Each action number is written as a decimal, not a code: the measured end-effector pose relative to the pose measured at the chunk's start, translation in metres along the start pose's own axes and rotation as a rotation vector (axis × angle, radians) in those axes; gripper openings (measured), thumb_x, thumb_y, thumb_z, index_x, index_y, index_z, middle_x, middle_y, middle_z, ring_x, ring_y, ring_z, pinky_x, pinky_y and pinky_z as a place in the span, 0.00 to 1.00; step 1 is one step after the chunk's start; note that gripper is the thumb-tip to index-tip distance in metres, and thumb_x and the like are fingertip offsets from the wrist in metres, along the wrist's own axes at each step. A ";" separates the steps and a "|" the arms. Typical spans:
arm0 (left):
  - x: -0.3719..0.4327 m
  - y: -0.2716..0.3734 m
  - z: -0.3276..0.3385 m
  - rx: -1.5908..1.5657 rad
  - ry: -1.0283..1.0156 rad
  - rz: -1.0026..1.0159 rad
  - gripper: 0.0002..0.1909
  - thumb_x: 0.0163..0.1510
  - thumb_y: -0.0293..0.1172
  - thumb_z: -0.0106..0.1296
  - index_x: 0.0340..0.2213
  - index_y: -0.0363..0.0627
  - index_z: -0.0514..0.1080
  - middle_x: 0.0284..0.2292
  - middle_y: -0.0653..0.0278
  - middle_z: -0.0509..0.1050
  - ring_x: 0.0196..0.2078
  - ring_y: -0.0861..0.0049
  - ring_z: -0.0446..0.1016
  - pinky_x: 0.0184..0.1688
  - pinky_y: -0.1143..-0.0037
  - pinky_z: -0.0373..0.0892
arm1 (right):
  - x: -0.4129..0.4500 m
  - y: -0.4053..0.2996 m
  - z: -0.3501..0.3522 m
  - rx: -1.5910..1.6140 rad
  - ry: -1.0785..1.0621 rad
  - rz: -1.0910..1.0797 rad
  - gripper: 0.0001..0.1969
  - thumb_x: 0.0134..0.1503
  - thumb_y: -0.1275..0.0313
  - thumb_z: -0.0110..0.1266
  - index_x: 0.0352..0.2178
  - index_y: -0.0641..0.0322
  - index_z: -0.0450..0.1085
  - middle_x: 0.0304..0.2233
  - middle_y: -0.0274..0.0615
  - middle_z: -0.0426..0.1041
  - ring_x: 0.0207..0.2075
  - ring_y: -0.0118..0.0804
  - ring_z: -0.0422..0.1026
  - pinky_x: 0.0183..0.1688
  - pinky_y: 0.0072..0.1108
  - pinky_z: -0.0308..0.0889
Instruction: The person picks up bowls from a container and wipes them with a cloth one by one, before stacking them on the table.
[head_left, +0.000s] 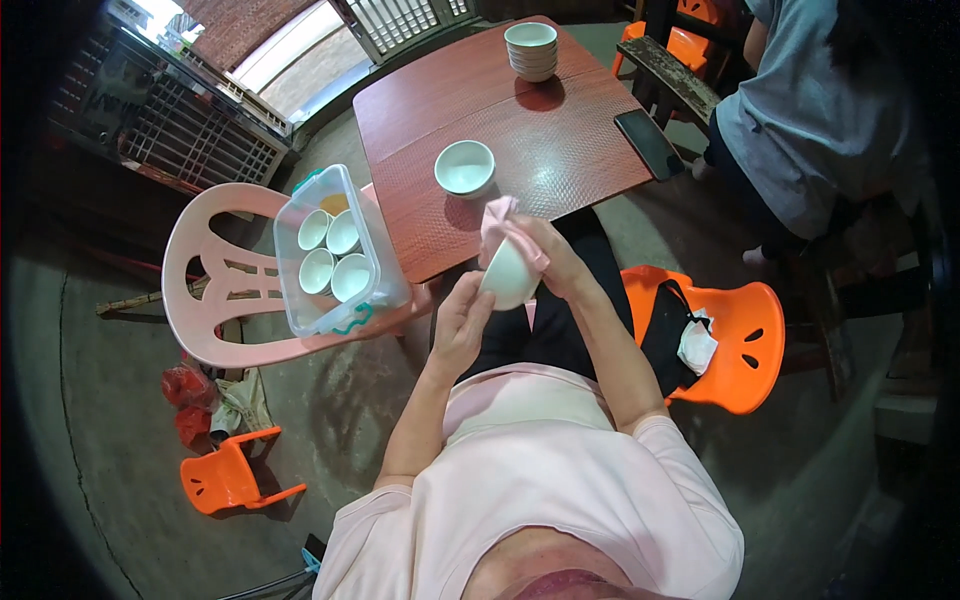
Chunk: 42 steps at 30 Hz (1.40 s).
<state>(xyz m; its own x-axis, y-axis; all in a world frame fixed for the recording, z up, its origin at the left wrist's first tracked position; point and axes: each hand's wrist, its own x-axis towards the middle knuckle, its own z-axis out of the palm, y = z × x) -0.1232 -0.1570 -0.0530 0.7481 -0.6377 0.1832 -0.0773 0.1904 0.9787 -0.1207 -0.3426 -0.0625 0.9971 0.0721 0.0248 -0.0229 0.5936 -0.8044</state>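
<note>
Over my lap, just off the table's near edge, a white bowl (508, 281) is held tilted on its side. My left hand (459, 322) grips its lower left rim between thumb and fingers. A pink cloth (497, 220) is bunched in my right hand (553, 253), which presses it against the bowl's upper right side; some of those fingers are hidden behind bowl and cloth. One more white bowl (465, 168) stands upright on the brown table (420, 120) near my hands. Toward the far end rises a stack of several white bowls (531, 51).
A clear plastic bin (382, 259) holding several white bowls rests on a pink chair (184, 277) at left. A smartphone (649, 144) lies at the table's right edge. An orange chair (742, 330) holds a black bag (664, 337). Another person (810, 120) is at upper right.
</note>
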 end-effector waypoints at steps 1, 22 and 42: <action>-0.004 0.004 0.001 -0.032 0.019 0.021 0.13 0.56 0.22 0.40 0.43 0.33 0.64 0.38 0.67 0.67 0.39 0.85 0.65 0.42 0.83 0.62 | -0.001 0.007 0.003 0.081 0.019 0.003 0.18 0.57 0.58 0.42 0.34 0.66 0.67 0.31 0.43 0.71 0.34 0.38 0.72 0.35 0.26 0.67; -0.016 0.009 -0.006 -0.115 0.086 -0.038 0.12 0.53 0.28 0.52 0.40 0.36 0.68 0.35 0.68 0.71 0.37 0.87 0.68 0.42 0.83 0.65 | -0.019 -0.020 0.076 -1.336 -0.016 -0.653 0.11 0.47 0.64 0.54 0.28 0.61 0.71 0.31 0.42 0.72 0.35 0.43 0.70 0.44 0.31 0.63; -0.022 0.006 -0.019 -0.633 0.126 -0.169 0.34 0.44 0.25 0.57 0.52 0.39 0.57 0.51 0.59 0.63 0.55 0.70 0.60 0.55 0.72 0.59 | -0.057 0.013 0.113 -1.651 0.060 -0.699 0.22 0.47 0.62 0.54 0.42 0.62 0.68 0.54 0.47 0.59 0.58 0.57 0.52 0.57 0.47 0.46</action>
<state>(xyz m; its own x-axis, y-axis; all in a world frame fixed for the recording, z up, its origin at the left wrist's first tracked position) -0.1277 -0.1282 -0.0527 0.7900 -0.6129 -0.0180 0.4210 0.5208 0.7427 -0.1862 -0.2484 -0.0070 0.7911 0.1351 0.5966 0.4125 -0.8380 -0.3571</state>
